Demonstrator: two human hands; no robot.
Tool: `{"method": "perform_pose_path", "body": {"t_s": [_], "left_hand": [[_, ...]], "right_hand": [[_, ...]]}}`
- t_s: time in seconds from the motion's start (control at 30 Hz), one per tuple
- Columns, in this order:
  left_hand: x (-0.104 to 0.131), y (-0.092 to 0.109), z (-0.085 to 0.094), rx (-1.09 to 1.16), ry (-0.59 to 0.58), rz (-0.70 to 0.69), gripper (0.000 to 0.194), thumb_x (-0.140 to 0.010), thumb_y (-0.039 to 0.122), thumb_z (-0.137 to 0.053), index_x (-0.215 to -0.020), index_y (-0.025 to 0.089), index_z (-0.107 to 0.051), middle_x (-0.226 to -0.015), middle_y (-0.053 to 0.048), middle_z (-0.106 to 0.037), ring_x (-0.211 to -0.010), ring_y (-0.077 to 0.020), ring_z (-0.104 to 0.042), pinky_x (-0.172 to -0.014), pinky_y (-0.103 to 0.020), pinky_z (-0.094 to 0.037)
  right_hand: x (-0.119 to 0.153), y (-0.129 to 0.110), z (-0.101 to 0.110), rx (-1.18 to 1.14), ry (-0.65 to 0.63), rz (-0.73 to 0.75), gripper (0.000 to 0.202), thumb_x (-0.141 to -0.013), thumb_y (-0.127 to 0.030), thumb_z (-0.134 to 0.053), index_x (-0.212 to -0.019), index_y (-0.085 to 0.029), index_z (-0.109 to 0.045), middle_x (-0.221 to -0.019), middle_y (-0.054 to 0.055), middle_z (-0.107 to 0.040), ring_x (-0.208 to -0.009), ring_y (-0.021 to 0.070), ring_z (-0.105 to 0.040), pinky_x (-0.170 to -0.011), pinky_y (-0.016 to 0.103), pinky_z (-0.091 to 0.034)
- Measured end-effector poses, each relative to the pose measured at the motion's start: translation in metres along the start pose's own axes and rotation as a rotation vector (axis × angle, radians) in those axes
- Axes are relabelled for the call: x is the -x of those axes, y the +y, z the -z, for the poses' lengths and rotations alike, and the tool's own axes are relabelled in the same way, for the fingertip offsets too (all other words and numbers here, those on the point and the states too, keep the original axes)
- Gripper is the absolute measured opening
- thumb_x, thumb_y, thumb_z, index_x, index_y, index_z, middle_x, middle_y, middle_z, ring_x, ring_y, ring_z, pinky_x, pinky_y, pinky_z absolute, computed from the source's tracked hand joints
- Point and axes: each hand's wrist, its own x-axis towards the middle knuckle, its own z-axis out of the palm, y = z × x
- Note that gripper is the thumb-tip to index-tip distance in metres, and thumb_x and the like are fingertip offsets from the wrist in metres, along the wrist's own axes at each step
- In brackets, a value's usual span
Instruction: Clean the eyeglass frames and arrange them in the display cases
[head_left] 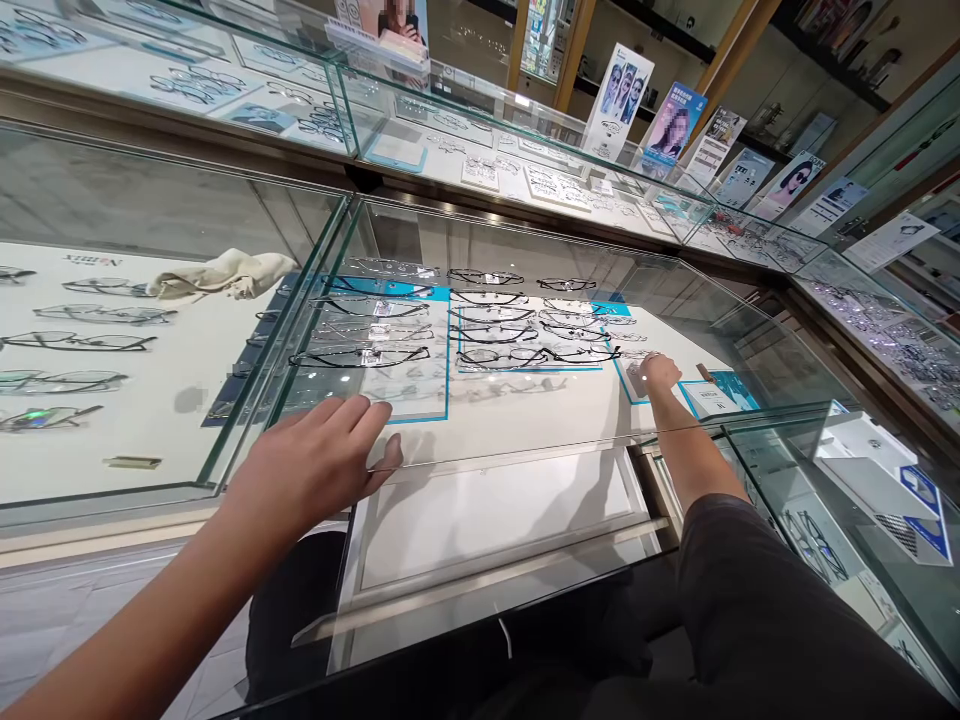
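My left hand (322, 450) rests at the front edge of the glass display case (480, 455), its fingers loosely bent and thumb apart, with nothing in it. My right hand (661, 372) reaches inside the case at the right end of the rows. Its fingers are curled together at a thin-rimmed pair of eyeglasses (634, 354), which is small and partly hidden by the fingers. Left of it, dark-framed eyeglasses (502, 357) stand in rows on a white, blue-edged board (448, 395). Another dark pair (360, 357) is in front of my left hand.
A cream cloth (225, 275) lies in the left case beside more eyeglasses (79, 342). A white framed panel (495, 515) is below the front glass. Upright advertising cards (616, 105) line the rear counter. A white-and-blue box (885, 490) stands on the right-hand glass.
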Motion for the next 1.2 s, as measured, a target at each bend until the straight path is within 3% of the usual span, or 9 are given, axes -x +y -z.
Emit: {"method": "perform_pose_path", "body": {"t_s": [0.4,0.53,0.6,0.7,0.83,0.93,1.03,1.1,1.2], "left_hand": [[0.001,-0.001,-0.005,0.015,0.056,-0.013,0.022,-0.105,0.036,-0.056,-0.090,0.021,-0.062,-0.078,-0.002,-0.062,-0.072,-0.0235,-0.064,-0.061,-0.036,-0.043],[0.001,-0.001,-0.004,0.013,0.058,-0.015,0.022,-0.104,0.036,-0.057,-0.090,0.020,-0.064,-0.078,-0.002,-0.063,-0.073,-0.0237,-0.066,-0.061,-0.036,-0.043],[0.001,-0.001,-0.004,0.002,0.053,-0.016,0.023,-0.104,0.036,-0.057,-0.090,0.019,-0.064,-0.078,-0.002,-0.063,-0.073,-0.0237,-0.066,-0.062,-0.036,-0.044],[0.001,-0.001,-0.005,-0.021,0.037,0.000,0.025,-0.105,0.037,-0.055,-0.092,0.019,-0.065,-0.078,-0.002,-0.064,-0.073,-0.0235,-0.067,-0.062,-0.036,-0.045],[0.004,-0.001,-0.009,-0.039,-0.014,0.017,0.029,-0.106,0.039,-0.050,-0.092,0.020,-0.066,-0.079,-0.003,-0.066,-0.075,-0.0239,-0.068,-0.063,-0.036,-0.047],[0.005,-0.001,-0.011,-0.016,-0.057,0.036,0.032,-0.108,0.041,-0.047,-0.093,0.020,-0.067,-0.083,-0.003,-0.069,-0.077,-0.0243,-0.070,-0.064,-0.036,-0.046],[0.004,-0.001,-0.012,0.001,-0.085,0.052,0.034,-0.108,0.041,-0.044,-0.096,0.019,-0.068,-0.087,-0.005,-0.071,-0.080,-0.0250,-0.071,-0.065,-0.037,-0.044],[0.004,0.000,-0.013,-0.006,-0.121,0.060,0.037,-0.109,0.042,-0.042,-0.098,0.018,-0.068,-0.088,-0.005,-0.071,-0.082,-0.0257,-0.072,-0.066,-0.037,-0.044],[0.004,-0.001,-0.014,-0.006,-0.191,0.072,0.040,-0.109,0.045,-0.041,-0.103,0.017,-0.069,-0.090,-0.006,-0.072,-0.084,-0.0264,-0.072,-0.067,-0.038,-0.043]], "right_hand": [[0.015,-0.003,0.015,0.135,0.013,0.058,0.037,-0.108,-0.047,-0.067,-0.131,-0.018,-0.071,-0.132,0.011,-0.073,-0.117,0.0257,-0.072,-0.106,0.051,-0.060],[0.032,-0.005,0.030,0.205,0.052,0.218,0.046,-0.116,-0.038,-0.041,-0.127,-0.005,-0.073,-0.126,0.028,-0.074,-0.123,0.0370,-0.069,-0.110,0.061,-0.051],[0.047,-0.013,0.035,0.243,0.048,0.378,0.044,-0.115,-0.037,-0.046,-0.129,-0.005,-0.071,-0.133,0.029,-0.071,-0.129,0.0380,-0.066,-0.110,0.059,-0.051],[0.080,-0.037,0.034,0.312,-0.036,0.661,0.038,-0.107,-0.044,-0.069,-0.133,-0.016,-0.071,-0.138,0.014,-0.071,-0.127,0.0286,-0.068,-0.110,0.052,-0.057],[0.140,-0.081,0.025,0.400,-0.169,0.956,0.039,-0.106,-0.043,-0.072,-0.135,-0.018,-0.070,-0.137,0.012,-0.072,-0.118,0.0258,-0.073,-0.101,0.049,-0.064],[0.192,-0.098,0.023,0.425,-0.239,1.191,0.038,-0.105,-0.047,-0.071,-0.128,-0.016,-0.073,-0.128,0.010,-0.075,-0.113,0.0253,-0.074,-0.100,0.048,-0.063],[0.244,-0.092,0.029,0.414,-0.310,1.458,0.035,-0.109,-0.044,-0.063,-0.105,-0.014,-0.080,-0.109,0.012,-0.083,-0.102,0.0239,-0.077,-0.092,0.039,-0.059],[0.273,-0.080,0.039,0.392,-0.337,1.603,0.044,-0.111,-0.040,-0.054,-0.092,-0.013,-0.083,-0.101,0.016,-0.085,-0.095,0.0245,-0.078,-0.081,0.034,-0.053],[0.303,-0.058,0.064,0.366,-0.354,1.743,0.054,-0.113,-0.041,-0.044,-0.086,-0.015,-0.083,-0.091,0.013,-0.086,-0.080,0.0221,-0.075,-0.067,0.031,-0.040]]}}
